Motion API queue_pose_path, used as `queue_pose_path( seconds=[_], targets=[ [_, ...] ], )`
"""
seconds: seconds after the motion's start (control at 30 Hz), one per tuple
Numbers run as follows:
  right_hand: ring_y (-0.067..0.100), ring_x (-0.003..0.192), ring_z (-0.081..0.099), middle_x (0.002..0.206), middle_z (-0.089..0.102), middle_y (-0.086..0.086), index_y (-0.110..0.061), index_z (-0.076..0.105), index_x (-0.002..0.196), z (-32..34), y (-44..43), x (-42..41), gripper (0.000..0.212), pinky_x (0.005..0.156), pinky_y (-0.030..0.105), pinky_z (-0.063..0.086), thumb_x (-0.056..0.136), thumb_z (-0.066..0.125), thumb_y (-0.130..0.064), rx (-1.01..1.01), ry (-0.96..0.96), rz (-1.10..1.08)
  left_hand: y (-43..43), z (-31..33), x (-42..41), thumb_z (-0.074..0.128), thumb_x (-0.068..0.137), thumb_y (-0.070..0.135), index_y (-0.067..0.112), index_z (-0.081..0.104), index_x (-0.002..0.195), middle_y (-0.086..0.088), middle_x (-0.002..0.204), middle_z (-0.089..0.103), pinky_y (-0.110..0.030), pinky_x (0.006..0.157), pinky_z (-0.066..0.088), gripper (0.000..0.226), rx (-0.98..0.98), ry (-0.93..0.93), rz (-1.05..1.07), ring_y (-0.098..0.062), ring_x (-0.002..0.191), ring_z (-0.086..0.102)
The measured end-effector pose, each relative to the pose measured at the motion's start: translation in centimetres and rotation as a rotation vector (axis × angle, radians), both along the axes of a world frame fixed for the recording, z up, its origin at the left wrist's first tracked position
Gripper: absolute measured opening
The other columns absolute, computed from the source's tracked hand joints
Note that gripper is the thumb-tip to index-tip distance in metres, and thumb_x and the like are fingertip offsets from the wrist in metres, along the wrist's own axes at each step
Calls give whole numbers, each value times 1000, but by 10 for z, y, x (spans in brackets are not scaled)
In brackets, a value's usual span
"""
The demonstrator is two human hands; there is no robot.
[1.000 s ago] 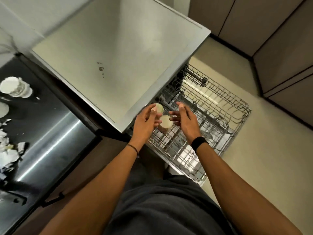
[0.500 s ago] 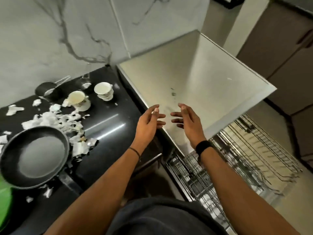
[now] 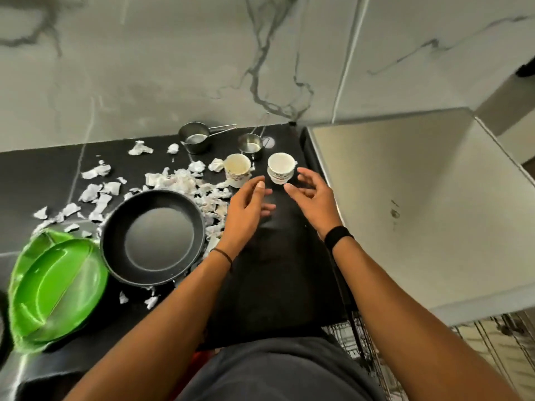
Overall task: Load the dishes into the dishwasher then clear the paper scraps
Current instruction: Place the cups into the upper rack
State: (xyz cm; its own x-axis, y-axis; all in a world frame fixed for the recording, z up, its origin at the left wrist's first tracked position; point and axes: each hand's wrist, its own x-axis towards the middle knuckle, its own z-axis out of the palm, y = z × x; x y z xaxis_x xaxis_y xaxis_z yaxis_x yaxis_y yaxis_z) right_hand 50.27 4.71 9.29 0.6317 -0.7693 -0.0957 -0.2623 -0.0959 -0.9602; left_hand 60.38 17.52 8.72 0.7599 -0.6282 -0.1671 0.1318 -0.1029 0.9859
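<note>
Over the black worktop [image 3: 275,285], my left hand [image 3: 246,209] and right hand [image 3: 314,201] hover released, just short of an empty white patterned ceramic cup [image 3: 280,167] near torn white paper scraps [image 3: 185,183] and an empty round black pan [image 3: 153,237].

On my feed, I read a glossy black counter [image 3: 289,270], crumpled white paper scraps [image 3: 185,180], a matt black frying pan [image 3: 153,238] and shiny green plastic plates [image 3: 58,285]. The larger measuring cup [image 3: 195,137] and the smaller measuring cup [image 3: 251,143] gleam as polished steel. The left cup [image 3: 237,169] and right cup [image 3: 280,167] look like glazed ceramic. The dishwasher door [image 3: 405,198] shows brushed, smudged metal, and the wall [image 3: 173,68] smooth veined marble.
</note>
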Motion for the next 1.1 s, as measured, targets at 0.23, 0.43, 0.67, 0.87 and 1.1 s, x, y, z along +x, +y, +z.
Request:
queue_pose_path(
  seconds=[0.23,0.43,0.67,0.87,1.1],
  targets=[
    [19,137,44,155,38,5,-21,35,154,-26,-38,54,96,117,38,36,75,88,-34,-160,187,38,-7,3,21,50,108,31,19,61,134,-7,108,73,-45,83,60,31,26,7,89,-21,80,75],
    [21,121,59,130,63,2,-19,49,139,-39,-45,68,75,93,24,41,76,88,-33,-93,200,37,-5,11,22,52,107,27,19,60,136,-7,113,73,-30,74,61,31,51,-60,17,-18,82,74],
    [7,110,55,119,59,-12,-23,52,135,-23,-25,17,70,95,22,44,77,88,-35,-44,74,-89,-14,5,12,57,105,28,21,59,138,-2,126,67,-37,83,62,34,67,-157,-103,-16,94,74],
    [7,117,60,131,62,-9,-23,52,136,-9,-13,-67,70,98,21,51,77,88,-35,-57,59,-251,-48,-3,-34,65,95,39,33,54,143,13,141,59,-50,102,54,50,34,-211,-369,-12,123,61],
    [10,117,62,132,62,-3,-23,50,132,1,7,-206,67,100,33,54,77,88,-22,-49,33,-532,-84,0,-151,62,101,11,18,59,136,0,131,67,-33,95,58,36,-109,-48,-748,-10,120,64]
  ],
)
